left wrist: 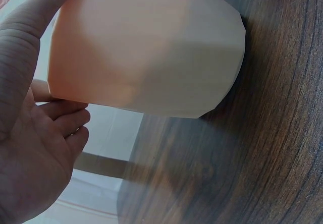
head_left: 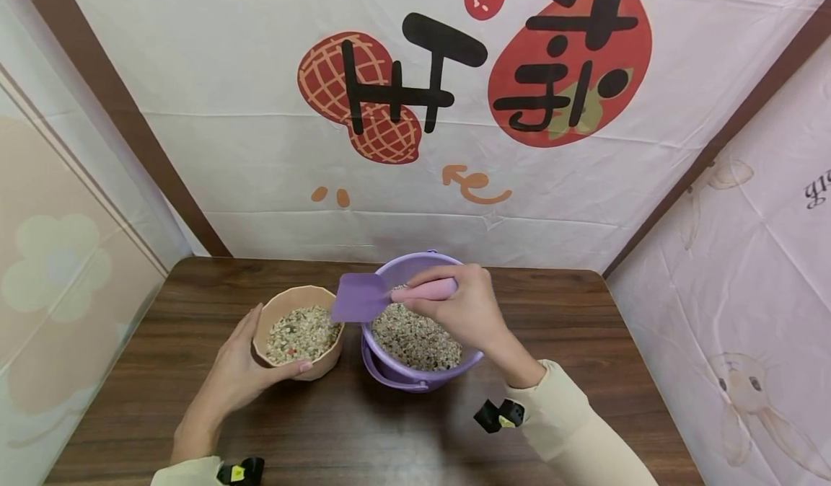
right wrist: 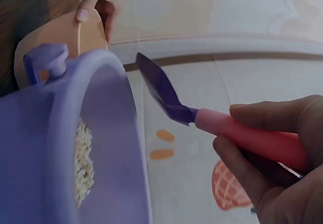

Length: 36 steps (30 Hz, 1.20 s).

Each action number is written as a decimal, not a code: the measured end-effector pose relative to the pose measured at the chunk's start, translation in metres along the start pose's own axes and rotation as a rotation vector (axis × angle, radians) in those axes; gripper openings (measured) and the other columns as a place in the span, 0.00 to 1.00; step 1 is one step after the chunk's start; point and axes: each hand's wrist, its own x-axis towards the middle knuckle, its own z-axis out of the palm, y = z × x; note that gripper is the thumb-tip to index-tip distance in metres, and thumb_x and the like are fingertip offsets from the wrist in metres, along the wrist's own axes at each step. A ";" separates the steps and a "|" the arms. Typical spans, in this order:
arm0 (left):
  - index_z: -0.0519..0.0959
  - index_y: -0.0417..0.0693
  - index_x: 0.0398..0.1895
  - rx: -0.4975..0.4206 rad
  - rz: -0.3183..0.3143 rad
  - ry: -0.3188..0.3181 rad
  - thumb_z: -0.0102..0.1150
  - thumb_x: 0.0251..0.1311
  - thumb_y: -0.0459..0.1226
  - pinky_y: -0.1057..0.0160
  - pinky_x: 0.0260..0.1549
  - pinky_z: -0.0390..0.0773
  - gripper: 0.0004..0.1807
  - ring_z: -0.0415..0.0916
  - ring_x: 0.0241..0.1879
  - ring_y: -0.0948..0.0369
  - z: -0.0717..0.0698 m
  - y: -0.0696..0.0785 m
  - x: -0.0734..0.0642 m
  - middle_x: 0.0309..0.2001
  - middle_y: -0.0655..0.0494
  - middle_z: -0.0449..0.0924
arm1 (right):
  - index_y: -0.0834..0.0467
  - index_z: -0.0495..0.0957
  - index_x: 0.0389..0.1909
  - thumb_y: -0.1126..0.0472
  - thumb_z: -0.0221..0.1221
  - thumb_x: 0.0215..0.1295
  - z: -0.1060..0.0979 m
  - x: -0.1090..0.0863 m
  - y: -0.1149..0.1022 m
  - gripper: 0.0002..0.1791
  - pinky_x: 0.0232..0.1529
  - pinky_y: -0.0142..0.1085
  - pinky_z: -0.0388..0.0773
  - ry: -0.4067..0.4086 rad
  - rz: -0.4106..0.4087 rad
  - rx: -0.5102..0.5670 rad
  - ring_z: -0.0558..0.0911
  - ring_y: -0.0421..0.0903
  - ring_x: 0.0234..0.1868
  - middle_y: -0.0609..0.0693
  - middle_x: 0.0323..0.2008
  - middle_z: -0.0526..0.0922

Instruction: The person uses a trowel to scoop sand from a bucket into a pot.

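Observation:
My left hand (head_left: 236, 374) grips a peach-coloured faceted bowl (left wrist: 151, 57) by its left side, thumb at the near rim and fingers around the far side. Pale grain-like bits (head_left: 301, 336) lie in the bowl, with a small red speck among them. In my right hand (head_left: 470, 309) is the pink handle of a toy shovel (head_left: 360, 298). Its purple blade points left, above the gap between the bowl and a purple bucket (right wrist: 25, 148), partly overlapping both rims in the head view. Similar grain (head_left: 415, 338) fills part of the bucket. The right wrist view shows the blade edge-on.
Bowl and bucket stand side by side on a dark wooden table (head_left: 558, 334). The bucket's handle (head_left: 389, 378) hangs down on its near side. A printed white cloth (head_left: 260, 147) rises behind the table's back edge, and printed panels flank both sides.

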 end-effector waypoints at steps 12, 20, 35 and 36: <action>0.39 0.38 0.82 -0.016 0.024 0.029 0.80 0.41 0.61 0.26 0.61 0.60 0.76 0.50 0.72 0.29 0.000 -0.002 0.000 0.78 0.30 0.46 | 0.60 0.90 0.37 0.64 0.79 0.48 -0.039 -0.021 0.036 0.14 0.38 0.35 0.86 0.111 0.152 0.222 0.89 0.49 0.38 0.52 0.32 0.90; 0.39 0.38 0.82 -0.017 0.027 0.029 0.80 0.41 0.61 0.26 0.61 0.60 0.76 0.51 0.72 0.29 0.000 -0.002 0.001 0.77 0.30 0.47 | 0.64 0.89 0.39 0.63 0.79 0.49 -0.050 -0.034 0.056 0.16 0.37 0.40 0.87 0.174 0.223 0.252 0.89 0.48 0.37 0.56 0.36 0.90; 0.40 0.38 0.82 -0.020 0.036 0.041 0.81 0.40 0.60 0.26 0.61 0.60 0.76 0.52 0.71 0.29 0.001 -0.003 0.002 0.77 0.30 0.48 | 0.70 0.86 0.46 0.64 0.78 0.51 -0.055 -0.056 0.090 0.22 0.42 0.37 0.86 0.207 0.304 0.339 0.89 0.50 0.43 0.55 0.34 0.90; 0.40 0.38 0.82 -0.021 0.037 0.041 0.81 0.40 0.60 0.26 0.61 0.60 0.76 0.52 0.71 0.29 0.001 -0.003 0.002 0.77 0.30 0.48 | 0.71 0.85 0.46 0.64 0.78 0.51 -0.055 -0.057 0.092 0.22 0.42 0.37 0.86 0.207 0.304 0.340 0.89 0.50 0.43 0.55 0.34 0.90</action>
